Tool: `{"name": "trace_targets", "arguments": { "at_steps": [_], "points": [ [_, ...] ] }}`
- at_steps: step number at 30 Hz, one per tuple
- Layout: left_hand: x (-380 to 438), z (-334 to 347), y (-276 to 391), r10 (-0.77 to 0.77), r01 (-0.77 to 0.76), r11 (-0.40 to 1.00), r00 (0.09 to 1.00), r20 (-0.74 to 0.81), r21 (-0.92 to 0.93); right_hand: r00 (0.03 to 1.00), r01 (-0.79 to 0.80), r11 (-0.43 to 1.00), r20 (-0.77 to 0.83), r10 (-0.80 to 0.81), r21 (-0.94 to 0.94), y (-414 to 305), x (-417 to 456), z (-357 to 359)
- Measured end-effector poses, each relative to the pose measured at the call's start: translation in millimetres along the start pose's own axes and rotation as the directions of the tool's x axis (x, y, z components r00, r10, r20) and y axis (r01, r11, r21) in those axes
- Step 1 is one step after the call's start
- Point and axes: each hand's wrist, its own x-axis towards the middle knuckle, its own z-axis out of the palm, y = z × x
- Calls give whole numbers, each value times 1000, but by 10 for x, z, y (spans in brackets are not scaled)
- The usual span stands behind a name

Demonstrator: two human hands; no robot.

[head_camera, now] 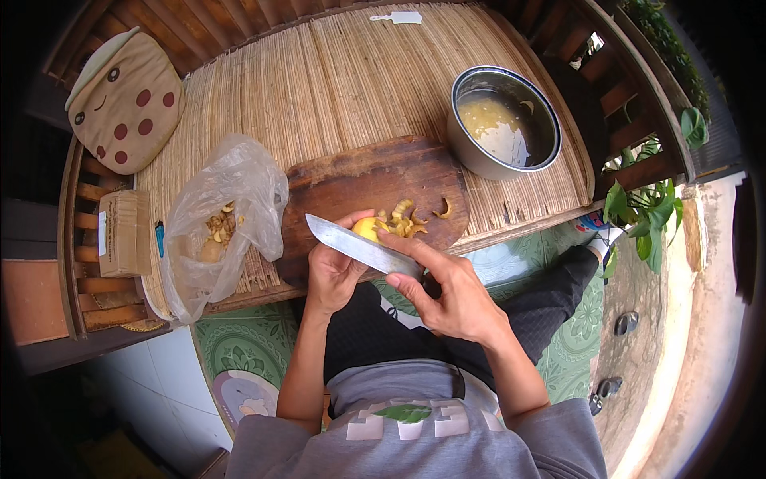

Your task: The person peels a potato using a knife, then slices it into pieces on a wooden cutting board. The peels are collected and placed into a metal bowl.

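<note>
My left hand (334, 272) holds a yellow peeled potato (368, 229) above the near edge of a dark wooden cutting board (365, 173). Its fingers are partly hidden behind a broad-bladed kitchen knife (359, 246). My right hand (458, 290) grips that knife, thumb and forefinger along the blade, and the handle is mostly covered. The blade lies across the near side of the potato, its tip pointing up and left. Curled brown peelings (407, 220) rest on the board just right of the potato.
A metal pot (508, 169) with cloudy water and pale yellow pieces stands right of the board. To the left lies a clear plastic bag (239, 173) holding brownish pieces. A cardboard box (124, 233), blue-green lighter (160, 238) and cushion (128, 114) sit farther left on the reed mat (335, 78).
</note>
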Motion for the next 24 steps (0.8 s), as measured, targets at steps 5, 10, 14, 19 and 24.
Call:
{"name": "trace_targets", "arguments": {
  "at_steps": [5, 10, 14, 19, 24],
  "points": [
    [18, 54, 73, -22, 23, 999, 1000, -5, 29, 994, 53, 998, -90, -57, -46, 71, -18, 90],
    [11, 57, 78, -53, 54, 998, 998, -16, 33, 985, 49, 998, -164, -55, -44, 65, 6, 174],
    [5, 47, 73, -57, 57, 998, 998, -17, 24, 995, -68, 998, -72, 67, -13, -23, 29, 128],
    [24, 50, 64, -5, 5, 999, 1000, -6, 41, 993, -88, 996, -74, 87, -3, -77, -3, 77],
    [4, 22, 61, -41, 41, 998, 999, -1, 39, 997, 17, 999, -78, -20, -39, 32, -52, 84]
  ]
}}
